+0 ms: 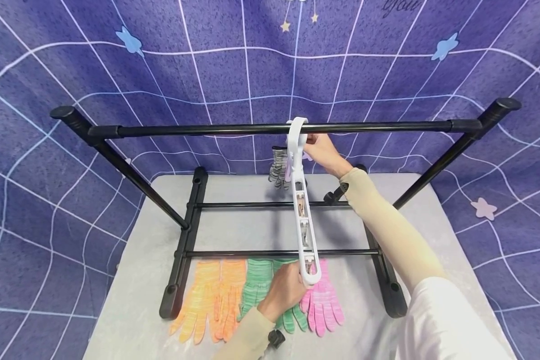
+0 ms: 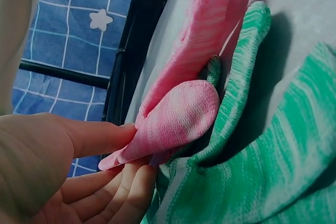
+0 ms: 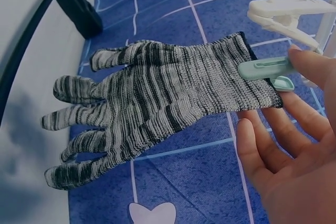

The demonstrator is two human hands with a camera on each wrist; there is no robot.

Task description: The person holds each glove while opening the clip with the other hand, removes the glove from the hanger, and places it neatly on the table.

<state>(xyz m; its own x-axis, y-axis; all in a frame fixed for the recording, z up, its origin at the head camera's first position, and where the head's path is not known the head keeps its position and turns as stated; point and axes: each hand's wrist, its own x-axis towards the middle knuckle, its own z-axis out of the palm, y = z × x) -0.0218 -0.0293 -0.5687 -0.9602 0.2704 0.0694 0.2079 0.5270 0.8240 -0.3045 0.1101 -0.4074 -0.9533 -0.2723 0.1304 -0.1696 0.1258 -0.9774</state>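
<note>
A white hanger [image 1: 309, 240] with several clips along its arm hooks over a black rail and points toward me. At its far end my right hand [image 1: 326, 154] pinches a mint-green clip [image 3: 265, 69] between thumb and fingers. Hanging from that clip by its cuff is a black-and-white striped knit glove [image 3: 157, 77]. Below the hanger's near end, my left hand [image 1: 284, 287] pinches the edge of a pink knit glove [image 2: 176, 111], thumb above and fingers underneath. Green gloves [image 2: 252, 166] lie beside the pink one, partly covered by the left hand in the head view.
A black rack frame [image 1: 171, 131] stands on a pale table [image 1: 234, 227], its two low crossbars [image 1: 261, 253] running across. Orange gloves [image 1: 198, 295] lie left of the green ones. Blue patterned cloth [image 1: 234, 75] hangs behind. Another white clip [image 3: 286, 11] sits near the right hand.
</note>
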